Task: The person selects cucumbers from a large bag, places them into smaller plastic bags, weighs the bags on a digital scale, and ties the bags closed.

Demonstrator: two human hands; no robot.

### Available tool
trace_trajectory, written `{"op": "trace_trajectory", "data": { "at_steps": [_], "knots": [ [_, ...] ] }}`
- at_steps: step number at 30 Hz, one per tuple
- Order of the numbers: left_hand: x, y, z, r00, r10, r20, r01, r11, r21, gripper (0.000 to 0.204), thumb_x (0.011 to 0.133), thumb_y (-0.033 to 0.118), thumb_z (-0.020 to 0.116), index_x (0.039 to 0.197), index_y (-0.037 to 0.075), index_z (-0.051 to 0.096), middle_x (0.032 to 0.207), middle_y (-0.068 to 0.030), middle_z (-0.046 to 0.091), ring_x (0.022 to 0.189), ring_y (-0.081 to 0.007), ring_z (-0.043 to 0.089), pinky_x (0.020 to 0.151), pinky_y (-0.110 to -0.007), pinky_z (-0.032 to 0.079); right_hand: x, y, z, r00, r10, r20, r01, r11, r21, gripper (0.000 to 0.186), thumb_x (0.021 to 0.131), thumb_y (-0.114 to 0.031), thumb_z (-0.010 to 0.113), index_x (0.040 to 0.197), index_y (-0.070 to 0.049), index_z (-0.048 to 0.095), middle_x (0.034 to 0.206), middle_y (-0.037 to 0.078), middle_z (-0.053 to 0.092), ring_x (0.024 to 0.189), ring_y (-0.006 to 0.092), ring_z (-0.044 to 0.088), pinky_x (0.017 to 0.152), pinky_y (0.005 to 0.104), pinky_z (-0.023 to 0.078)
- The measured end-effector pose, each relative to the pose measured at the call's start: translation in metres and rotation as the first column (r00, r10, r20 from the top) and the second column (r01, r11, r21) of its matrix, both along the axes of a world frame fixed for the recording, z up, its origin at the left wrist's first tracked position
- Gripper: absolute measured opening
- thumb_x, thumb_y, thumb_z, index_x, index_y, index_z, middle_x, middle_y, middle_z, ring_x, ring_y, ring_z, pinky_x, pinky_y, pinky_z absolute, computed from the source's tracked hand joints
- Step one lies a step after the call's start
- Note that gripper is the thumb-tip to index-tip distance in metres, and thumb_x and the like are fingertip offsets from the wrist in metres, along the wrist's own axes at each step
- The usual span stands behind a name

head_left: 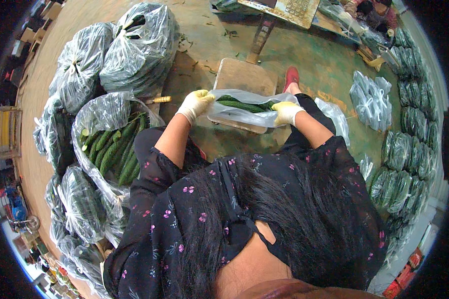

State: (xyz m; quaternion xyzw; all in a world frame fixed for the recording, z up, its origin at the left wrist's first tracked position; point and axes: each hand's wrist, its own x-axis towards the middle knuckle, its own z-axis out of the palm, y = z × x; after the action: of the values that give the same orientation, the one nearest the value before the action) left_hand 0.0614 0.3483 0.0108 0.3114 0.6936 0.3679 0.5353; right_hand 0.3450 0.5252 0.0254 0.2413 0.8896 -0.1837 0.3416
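My left hand (195, 105) is gripping one end of a clear plastic bag (229, 114), and my right hand (287, 113) is gripping the other. Cucumbers (244, 105) are lying inside, over the near part of a brown board (242, 73), my hands sitting outside its side edges. Its far part is showing beyond; a big open bag (102, 109) is crowding my left, floor (332, 65) stretching rightward.
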Motion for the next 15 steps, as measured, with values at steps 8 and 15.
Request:
{"op": "trace_trajectory", "data": {
  "at_steps": [8, 15],
  "knots": [
    [0.005, 0.012, 0.01, 0.885, 0.426, -0.189, -0.382, 0.895, 0.23, 0.06, 0.081, 0.042, 0.064, 0.119, -0.002, 0.051, 0.108, -0.0097, 0.059, 0.095, -0.0171, 0.055, 0.082, -0.029, 0.044, -0.069, -0.032, 0.012, 0.801, -0.172, -0.573, 0.06, 0.976, -0.209, 0.029, 0.08, -0.014, 0.049, 0.105, -0.009, 0.063, 0.103, 0.013, 0.064, 0.095, 0.0308, 0.059, 0.085, 0.0378, 0.046],
    [0.027, 0.013, 0.063, 0.671, 0.264, -0.693, -0.086, 0.956, 0.28, 0.083, 0.059, 0.052, 0.077, 0.112, -0.008, 0.053, 0.104, -0.0253, 0.057, 0.098, -0.0358, 0.056, 0.087, -0.039, 0.045, -0.101, -0.023, -0.03, 0.737, -0.395, -0.548, 0.11, 0.87, -0.48, 0.029, 0.08, -0.01, 0.051, 0.106, -0.009, 0.063, 0.105, 0.012, 0.064, 0.098, 0.0257, 0.06, 0.086, 0.0331, 0.045]
  ]
}}
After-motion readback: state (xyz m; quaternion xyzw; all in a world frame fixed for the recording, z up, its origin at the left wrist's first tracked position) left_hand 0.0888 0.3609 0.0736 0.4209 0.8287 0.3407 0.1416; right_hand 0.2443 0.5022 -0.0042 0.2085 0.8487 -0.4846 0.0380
